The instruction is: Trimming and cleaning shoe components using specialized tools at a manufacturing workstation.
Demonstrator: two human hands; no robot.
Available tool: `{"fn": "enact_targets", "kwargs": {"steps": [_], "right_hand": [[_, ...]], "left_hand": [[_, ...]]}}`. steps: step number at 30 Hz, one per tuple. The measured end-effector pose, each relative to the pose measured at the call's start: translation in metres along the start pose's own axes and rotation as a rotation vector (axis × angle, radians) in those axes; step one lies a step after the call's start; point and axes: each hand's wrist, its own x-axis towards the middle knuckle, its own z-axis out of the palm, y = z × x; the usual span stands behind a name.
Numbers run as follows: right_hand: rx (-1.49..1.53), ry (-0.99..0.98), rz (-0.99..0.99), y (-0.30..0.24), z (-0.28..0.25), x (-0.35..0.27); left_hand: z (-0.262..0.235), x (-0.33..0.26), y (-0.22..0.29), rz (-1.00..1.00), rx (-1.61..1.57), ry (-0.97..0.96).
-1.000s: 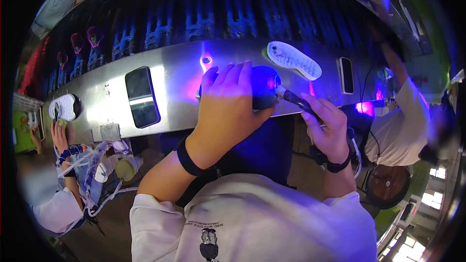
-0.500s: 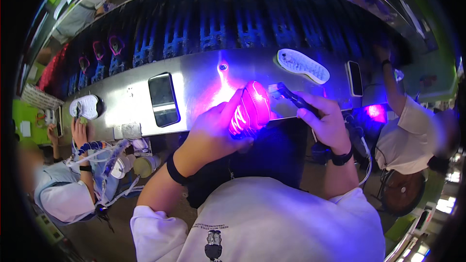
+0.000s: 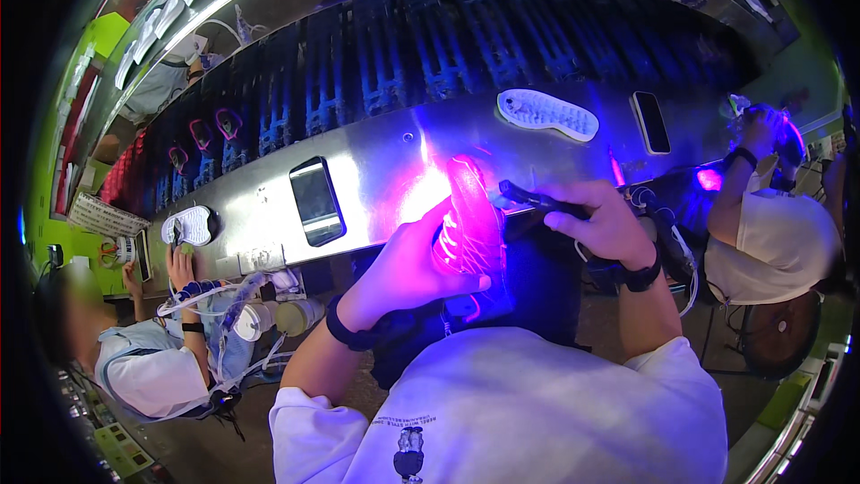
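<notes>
In my left hand (image 3: 403, 271) is a shoe upper (image 3: 475, 224) with laces, lit bright pink and violet, its toe pointing away from me. The fingers wrap round its side, above the near edge of the metal table. My right hand (image 3: 609, 226) grips a dark-handled brush (image 3: 533, 197) whose tip sits just right of the shoe. I cannot make out whether the bristles touch it. Beyond the brush, on the table, lies a white shoe sole (image 3: 548, 116) with its patterned face up.
A phone (image 3: 317, 202) lies on the metal table (image 3: 381, 148) left of the shoe, another phone (image 3: 651, 123) at the right. Behind runs a dark slatted conveyor (image 3: 403, 49) carrying pink-edged pieces (image 3: 201, 133). Co-workers sit at both sides; the left one's hand touches a white sole (image 3: 186, 226).
The whole view has shifted and tilted. The shoe has turned in my left hand, showing more of its laces. My right hand's brush has rolled, and its pale bristles no longer show clearly.
</notes>
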Motion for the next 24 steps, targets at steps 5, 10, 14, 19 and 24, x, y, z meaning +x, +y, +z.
{"fn": "enact_targets", "kwargs": {"steps": [5, 10, 14, 19, 24], "right_hand": [[0.066, 0.065, 0.014, 0.021, 0.014, -0.006], [0.129, 0.097, 0.046, 0.053, 0.038, -0.018], [0.179, -0.013, 0.201, 0.045, 0.034, -0.032], [-0.103, 0.188, 0.038, 0.036, 0.038, 0.001], [0.008, 0.091, 0.083, 0.034, 0.04, -0.006]], "left_hand": [[-0.001, 0.004, -0.009, -0.123, -0.04, 0.011], [-0.003, 0.012, -0.019, -0.21, -0.236, 0.036], [-0.007, 0.016, -0.022, -0.258, -0.356, 0.067], [-0.003, 0.013, -0.015, -0.273, -0.295, 0.095], [-0.013, 0.012, -0.022, -0.313, -0.198, 0.164]]}}
